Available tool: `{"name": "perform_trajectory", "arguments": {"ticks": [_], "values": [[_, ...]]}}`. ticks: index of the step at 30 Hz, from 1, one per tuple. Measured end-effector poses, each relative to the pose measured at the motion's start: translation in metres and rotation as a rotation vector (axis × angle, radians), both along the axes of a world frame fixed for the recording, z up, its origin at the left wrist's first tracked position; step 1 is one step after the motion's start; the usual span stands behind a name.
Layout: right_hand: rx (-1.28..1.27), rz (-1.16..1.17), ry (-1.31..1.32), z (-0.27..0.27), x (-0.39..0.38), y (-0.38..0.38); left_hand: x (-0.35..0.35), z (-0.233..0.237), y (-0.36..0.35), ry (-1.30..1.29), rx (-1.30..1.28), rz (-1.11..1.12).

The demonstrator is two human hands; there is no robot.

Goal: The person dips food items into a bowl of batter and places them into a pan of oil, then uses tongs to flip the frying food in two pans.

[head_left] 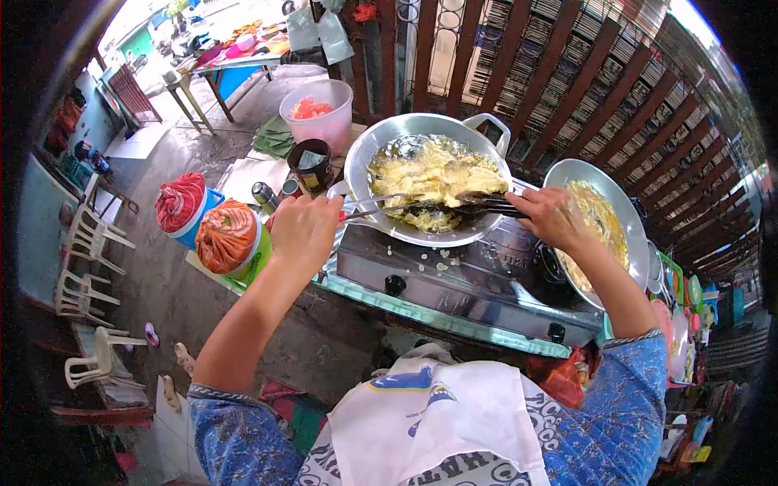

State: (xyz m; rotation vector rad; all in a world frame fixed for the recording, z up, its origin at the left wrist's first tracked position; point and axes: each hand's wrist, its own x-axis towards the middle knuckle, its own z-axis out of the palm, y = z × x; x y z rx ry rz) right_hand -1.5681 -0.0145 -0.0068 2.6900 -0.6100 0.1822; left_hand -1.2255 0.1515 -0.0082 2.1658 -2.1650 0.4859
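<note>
A large metal pan (438, 174) on the gas stove (454, 271) holds bubbling oil and yellow battered food (442, 174). My left hand (306, 227) grips the red handle of a thin metal utensil (377, 199), whose far end reaches into the food. In my right hand (551, 217) is a dark slotted spatula (486, 202), its blade against the food near the pan's right side. Both utensil ends meet the food near the pan's middle. A second pan (604, 227) with yellow food in oil sits to the right, partly behind my right forearm.
Left of the stove stand two cloth-topped containers (180, 202) (229, 236), a flask (264, 194) and a dark can (309, 162). A pink bucket (318, 113) is behind them. A slatted wooden fence (567, 89) runs behind the pans. White chairs (97, 356) are far left.
</note>
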Motion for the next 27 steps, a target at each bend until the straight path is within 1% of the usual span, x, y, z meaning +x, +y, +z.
{"name": "perform_trajectory", "arguments": {"ticks": [6, 13, 15, 18, 20, 22, 25, 27], "values": [[0.023, 0.032, -0.013, 0.006, -0.009, -0.005, -0.001, 0.000, 0.003, -0.003, 0.021, 0.017], [0.078, 0.001, 0.023, 0.015, -0.016, -0.011, -0.003, 0.004, 0.008, -0.035, 0.029, 0.016], [0.080, 0.008, 0.025, 0.017, -0.019, -0.013, -0.004, 0.004, 0.009, -0.062, 0.013, 0.022], [0.066, -0.051, 0.087, 0.019, -0.026, -0.016, -0.005, 0.007, 0.011, -0.032, -0.027, 0.005], [0.018, 0.015, 0.066, 0.020, -0.030, -0.017, -0.004, 0.007, 0.011, -0.037, -0.054, -0.020], [0.022, 0.003, 0.087, 0.023, -0.029, -0.012, -0.004, 0.006, 0.009, -0.041, -0.079, -0.048], [0.054, -0.003, 0.119, 0.023, -0.023, -0.003, -0.004, 0.003, 0.005, -0.068, -0.035, -0.011], [0.080, 0.008, 0.116, 0.019, -0.018, 0.003, -0.004, 0.003, 0.005, -0.032, -0.006, 0.027]]}}
